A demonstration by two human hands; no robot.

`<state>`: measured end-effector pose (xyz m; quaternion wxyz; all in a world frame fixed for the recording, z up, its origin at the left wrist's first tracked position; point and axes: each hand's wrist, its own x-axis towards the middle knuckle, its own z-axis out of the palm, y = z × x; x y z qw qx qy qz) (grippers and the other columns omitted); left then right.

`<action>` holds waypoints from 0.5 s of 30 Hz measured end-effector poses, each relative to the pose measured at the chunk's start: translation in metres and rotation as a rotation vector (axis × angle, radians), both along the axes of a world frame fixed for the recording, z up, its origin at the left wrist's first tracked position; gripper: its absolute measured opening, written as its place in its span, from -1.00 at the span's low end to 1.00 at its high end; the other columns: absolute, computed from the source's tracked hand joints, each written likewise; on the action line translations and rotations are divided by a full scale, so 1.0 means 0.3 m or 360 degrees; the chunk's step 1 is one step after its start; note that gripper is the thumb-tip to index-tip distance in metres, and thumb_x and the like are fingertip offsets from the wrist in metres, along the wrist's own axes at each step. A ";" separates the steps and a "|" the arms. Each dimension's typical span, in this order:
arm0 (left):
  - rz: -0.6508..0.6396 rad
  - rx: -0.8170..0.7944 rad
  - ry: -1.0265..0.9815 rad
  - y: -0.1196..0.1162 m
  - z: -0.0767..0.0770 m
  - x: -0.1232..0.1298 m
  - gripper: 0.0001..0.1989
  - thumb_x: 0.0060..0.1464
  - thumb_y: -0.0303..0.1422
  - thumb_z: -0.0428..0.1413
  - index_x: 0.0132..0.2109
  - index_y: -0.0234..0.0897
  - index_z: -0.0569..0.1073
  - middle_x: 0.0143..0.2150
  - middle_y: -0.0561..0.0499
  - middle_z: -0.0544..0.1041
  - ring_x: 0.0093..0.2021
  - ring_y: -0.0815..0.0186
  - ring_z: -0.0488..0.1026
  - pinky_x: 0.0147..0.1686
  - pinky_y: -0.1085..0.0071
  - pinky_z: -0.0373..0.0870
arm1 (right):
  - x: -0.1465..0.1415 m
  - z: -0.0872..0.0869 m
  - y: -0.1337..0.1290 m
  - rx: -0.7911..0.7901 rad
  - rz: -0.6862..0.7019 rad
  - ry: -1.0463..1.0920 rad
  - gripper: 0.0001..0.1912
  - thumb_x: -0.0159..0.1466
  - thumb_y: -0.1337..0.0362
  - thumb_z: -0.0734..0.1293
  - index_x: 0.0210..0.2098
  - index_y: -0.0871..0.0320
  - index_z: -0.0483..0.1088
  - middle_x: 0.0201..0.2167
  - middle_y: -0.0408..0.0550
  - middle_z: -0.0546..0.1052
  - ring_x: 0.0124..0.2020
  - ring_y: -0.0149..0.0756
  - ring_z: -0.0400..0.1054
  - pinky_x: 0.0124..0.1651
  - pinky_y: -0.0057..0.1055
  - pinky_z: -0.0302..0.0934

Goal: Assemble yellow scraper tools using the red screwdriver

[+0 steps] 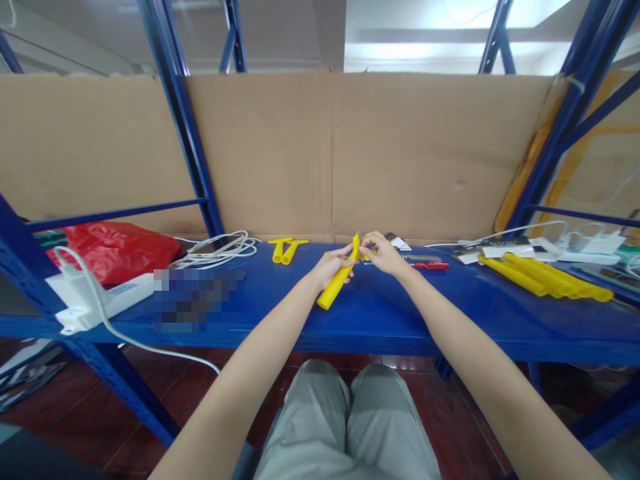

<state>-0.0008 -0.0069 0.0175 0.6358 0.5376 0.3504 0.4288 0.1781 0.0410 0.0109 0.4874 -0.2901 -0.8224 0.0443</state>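
A yellow T-shaped tool with a tube handle (pixel 334 289) is held at a slant over the blue shelf. My left hand (pixel 331 267) is wrapped round it just below its head, with the open tube end pointing down towards me. My right hand (pixel 381 253) is closed in a pinch at the head's right side; what sits between its fingertips is hidden. Behind and left of my left hand lie two similar yellow T-shaped tools (pixel 289 251). A screwdriver with a red handle (pixel 431 265) lies just right of my right hand.
Several yellow tubes (pixel 545 277) lie at the right on the blue shelf (pixel 380 320). At left are a white power strip (pixel 127 297), a red bag (pixel 117 250) and coiled white cable (pixel 220 250). A cardboard panel (pixel 375 153) stands behind, and blue posts (pixel 185 127) rise at the sides.
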 end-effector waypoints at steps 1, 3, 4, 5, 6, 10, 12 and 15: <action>0.0005 0.0001 0.0008 -0.003 0.002 0.001 -0.30 0.07 -0.66 -0.01 0.32 -0.17 0.09 -0.36 0.00 0.48 -0.64 0.46 0.35 -0.67 0.54 0.25 | -0.005 0.002 -0.005 0.0044 -0.0012 -0.0027 -0.92 0.18 0.30 0.25 -0.44 0.12 0.26 -0.33 -0.04 0.35 -0.22 -0.25 0.28 -0.08 -0.21 0.20; 0.0019 0.0008 0.0031 -0.006 0.005 0.002 -0.30 0.07 -0.66 -0.01 0.32 -0.17 0.09 -0.36 0.00 0.48 -0.64 0.46 0.35 -0.67 0.54 0.25 | -0.014 0.005 -0.012 0.0099 -0.0044 -0.0052 -0.93 0.18 0.34 0.22 -0.44 0.11 0.23 -0.33 -0.04 0.33 -0.22 -0.25 0.27 -0.09 -0.21 0.19; 0.0026 0.0012 0.0045 -0.007 0.006 0.002 -0.31 0.07 -0.67 -0.01 0.32 -0.17 0.10 -0.36 0.00 0.48 -0.64 0.46 0.35 -0.67 0.54 0.25 | -0.018 0.006 -0.014 0.0114 -0.0058 -0.0058 -0.93 0.17 0.36 0.21 -0.44 0.11 0.22 -0.33 -0.04 0.33 -0.23 -0.25 0.27 -0.09 -0.22 0.19; 0.0030 0.0017 0.0059 -0.007 0.006 0.002 -0.31 0.07 -0.66 -0.01 0.32 -0.17 0.10 -0.36 0.00 0.48 -0.64 0.47 0.35 -0.66 0.54 0.25 | -0.020 0.007 -0.016 0.0122 -0.0069 -0.0067 -0.93 0.17 0.37 0.20 -0.44 0.11 0.21 -0.33 -0.04 0.32 -0.23 -0.25 0.26 -0.10 -0.22 0.19; 0.0030 0.0020 0.0068 -0.007 0.006 0.001 -0.31 0.07 -0.66 0.00 0.32 -0.17 0.11 -0.35 0.00 0.49 -0.63 0.47 0.35 -0.66 0.54 0.26 | -0.022 0.007 -0.017 0.0125 -0.0076 -0.0077 -0.92 0.17 0.38 0.20 -0.44 0.11 0.20 -0.34 -0.04 0.31 -0.24 -0.25 0.26 -0.11 -0.23 0.19; 0.0035 0.0010 0.0054 -0.004 0.003 -0.001 -0.33 0.07 -0.62 0.06 0.30 -0.16 0.15 -0.36 0.01 0.48 -0.63 0.49 0.35 -0.66 0.56 0.25 | -0.025 0.009 -0.020 0.0115 -0.0075 -0.0110 -0.91 0.18 0.39 0.18 -0.44 0.10 0.18 -0.36 -0.05 0.30 -0.27 -0.25 0.25 -0.13 -0.25 0.18; 0.0035 0.0003 0.0045 -0.004 0.002 -0.001 -0.34 0.06 -0.61 0.09 0.29 -0.15 0.17 -0.39 0.02 0.48 -0.63 0.50 0.35 -0.66 0.57 0.25 | -0.024 0.010 -0.022 0.0106 -0.0076 -0.0119 -0.91 0.18 0.39 0.18 -0.44 0.10 0.17 -0.37 -0.05 0.30 -0.28 -0.25 0.24 -0.15 -0.26 0.18; 0.0030 0.0013 0.0075 -0.007 0.002 -0.001 -0.35 0.06 -0.63 0.08 0.28 -0.17 0.21 -0.42 0.04 0.46 -0.64 0.49 0.34 -0.66 0.56 0.24 | -0.023 0.010 -0.024 0.0093 -0.0099 -0.0116 -0.90 0.17 0.40 0.18 -0.45 0.10 0.17 -0.37 -0.06 0.30 -0.30 -0.25 0.24 -0.16 -0.27 0.18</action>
